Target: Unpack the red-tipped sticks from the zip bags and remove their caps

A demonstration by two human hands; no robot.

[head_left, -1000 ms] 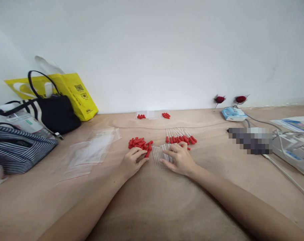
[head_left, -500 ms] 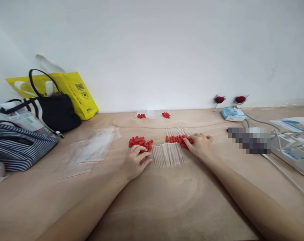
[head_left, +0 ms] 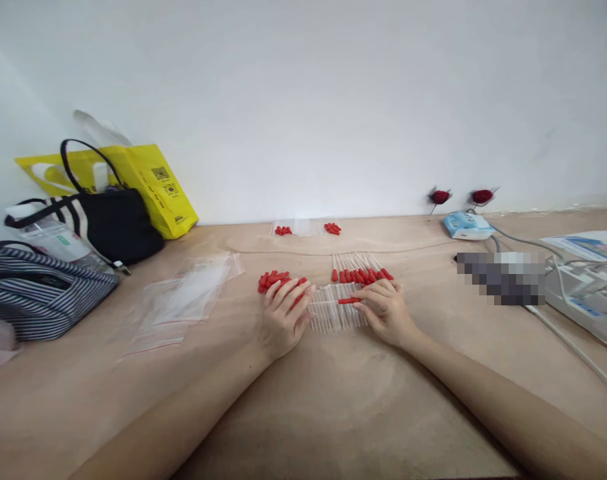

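A row of thin clear tubes (head_left: 333,312) lies on the wooden table between my hands. My left hand (head_left: 285,315) rests with fingers stretched out over the near edge of a pile of loose red caps (head_left: 276,279). My right hand (head_left: 383,308) pinches a red-capped tube (head_left: 348,301) and holds it crosswise over the clear tubes. Behind it lies a second row of tubes with red caps (head_left: 361,273) fitted.
Clear zip bags (head_left: 183,300) lie to the left, with a striped bag (head_left: 38,287), a black bag (head_left: 108,223) and a yellow bag (head_left: 153,187) behind. Two small bags of red caps (head_left: 306,229) sit by the wall. Cables and a power strip (head_left: 583,293) occupy the right.
My right hand came back from the capped row to the clear tubes, now with a red-capped tube in its fingers. My left hand slid forward and spread its fingers over the caps.
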